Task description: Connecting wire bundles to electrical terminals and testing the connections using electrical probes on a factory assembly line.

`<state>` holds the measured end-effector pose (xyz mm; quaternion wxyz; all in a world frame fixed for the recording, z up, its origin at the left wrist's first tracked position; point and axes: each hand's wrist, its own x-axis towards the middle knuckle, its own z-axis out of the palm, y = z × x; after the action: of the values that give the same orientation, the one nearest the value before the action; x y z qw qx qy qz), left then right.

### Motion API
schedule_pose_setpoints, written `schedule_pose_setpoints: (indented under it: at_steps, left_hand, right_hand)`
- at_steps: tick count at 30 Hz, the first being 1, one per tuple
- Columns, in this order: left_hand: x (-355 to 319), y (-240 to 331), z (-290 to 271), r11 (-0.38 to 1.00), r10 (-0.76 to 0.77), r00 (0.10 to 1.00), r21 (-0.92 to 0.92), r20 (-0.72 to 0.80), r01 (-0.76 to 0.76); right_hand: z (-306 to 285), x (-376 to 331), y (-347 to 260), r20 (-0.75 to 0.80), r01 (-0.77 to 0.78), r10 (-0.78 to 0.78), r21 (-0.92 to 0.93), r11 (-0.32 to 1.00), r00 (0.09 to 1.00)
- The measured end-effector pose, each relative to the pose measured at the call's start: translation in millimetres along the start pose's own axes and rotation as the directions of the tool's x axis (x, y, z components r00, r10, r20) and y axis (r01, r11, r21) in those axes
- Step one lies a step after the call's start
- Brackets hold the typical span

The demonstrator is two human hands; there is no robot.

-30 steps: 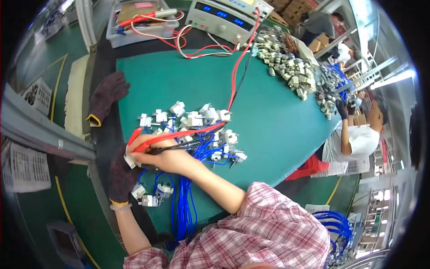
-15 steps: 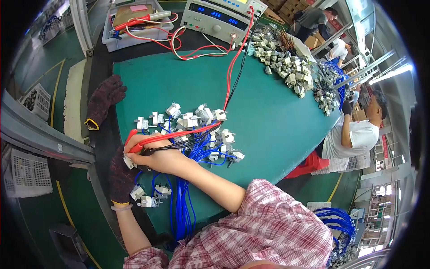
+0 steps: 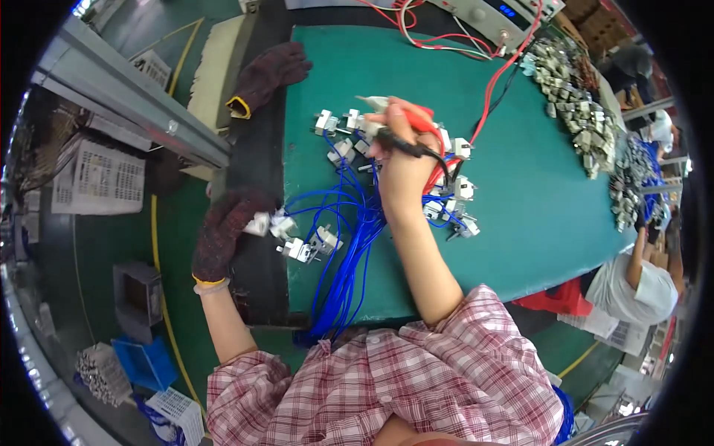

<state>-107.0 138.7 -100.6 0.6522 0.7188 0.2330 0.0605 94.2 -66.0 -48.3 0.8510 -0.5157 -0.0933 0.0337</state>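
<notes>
The right hand [image 3: 401, 145] grips a red probe [image 3: 421, 119] over the bench [image 3: 520, 201], and the left hand [image 3: 227, 232] is at a white plug [image 3: 257, 224], near left, but I can't tell if its fingers hold it.

Bright, fairly even light covers the green mat [image 3: 520, 223], with only soft shading on it. At the mat's left edge, the gloved left hand [image 3: 223, 236] is smeared by motion blur, as is the white plug [image 3: 257, 224] just beside its fingers; over the mat, the right hand [image 3: 405, 141] is clearer but slightly soft. At the mat's far edge, a small blue display [image 3: 507, 11] glows. Left of the mat, the grey post [image 3: 141, 102] slants through fisheye distortion, and beyond it bluish-white glare streaks the dark rim. Right of the mat, a co-worker [image 3: 632, 290] looks stretched and hazy.
</notes>
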Motion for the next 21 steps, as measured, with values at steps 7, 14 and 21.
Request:
schedule_pose_setpoints:
  at_steps: [7,14,21]
  left_hand:
    - [-6,66,32,0.534,0.059,0.986,0.83,0.156,-0.163]
    - [117,93,59,0.245,0.169,0.983,0.962,0.077,-0.118]
    - [153,60,66,0.721,0.307,0.879,0.513,0.366,-0.465]
  right_hand:
    - [-1,1,1,0.025,0.011,-0.014,0.107,0.994,1.0]
    - [3,-3,0,0.028,-0.014,0.011,0.135,0.991,1.0]
    - [-3,2,2,0.023,-0.018,0.015,0.137,0.99,1.0]
